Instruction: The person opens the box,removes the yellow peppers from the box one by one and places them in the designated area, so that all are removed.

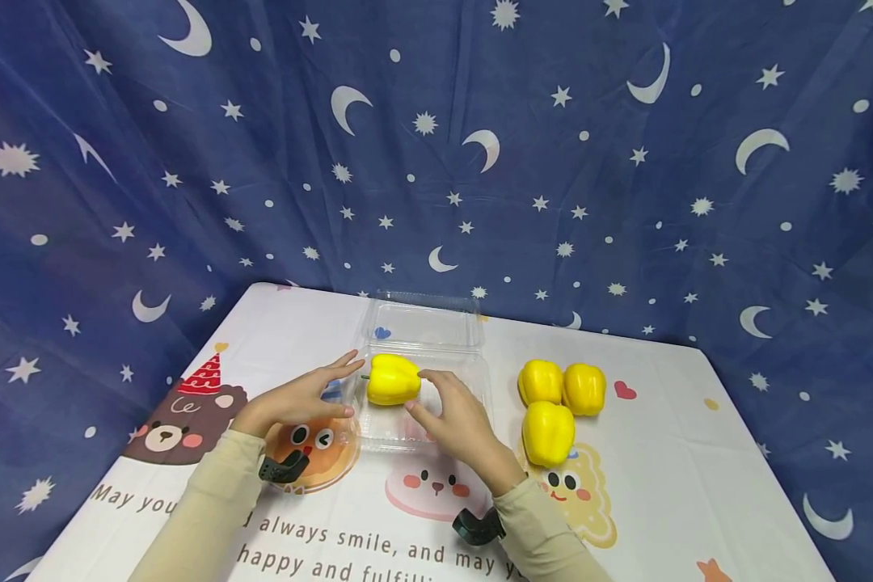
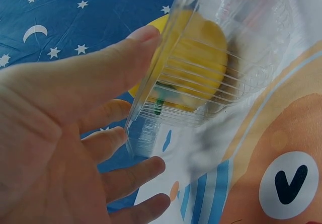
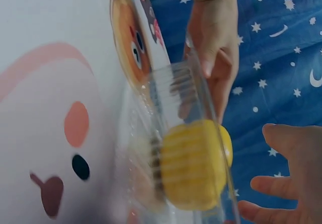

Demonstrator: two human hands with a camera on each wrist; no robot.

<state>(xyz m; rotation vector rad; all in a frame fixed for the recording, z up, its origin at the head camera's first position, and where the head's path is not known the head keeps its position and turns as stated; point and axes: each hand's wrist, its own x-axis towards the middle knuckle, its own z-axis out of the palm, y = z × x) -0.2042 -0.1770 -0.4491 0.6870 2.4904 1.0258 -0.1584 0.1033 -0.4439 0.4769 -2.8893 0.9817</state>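
A yellow bell pepper (image 1: 394, 380) lies on its side in a clear plastic clamshell box (image 1: 407, 443), its green stem (image 2: 159, 100) pointing left. The box's lid (image 1: 436, 323) is folded back, away from the person. At the box's left wall, my left hand (image 1: 301, 398) has its fingers extended and spread; its thumb tip overlaps the rim in the left wrist view. My right hand (image 1: 454, 420) hovers over the right part of the box, with fingertips close to the pepper's right end. Its fingers (image 3: 269, 186) are spread, with nothing between them in the right wrist view.
Three more yellow bell peppers (image 1: 549, 432) stand grouped on the table to the right of the box. A white cloth (image 1: 669, 477) with cartoon prints and lettering covers the table. Behind it hangs a blue curtain (image 1: 596, 194) with moons and stars.
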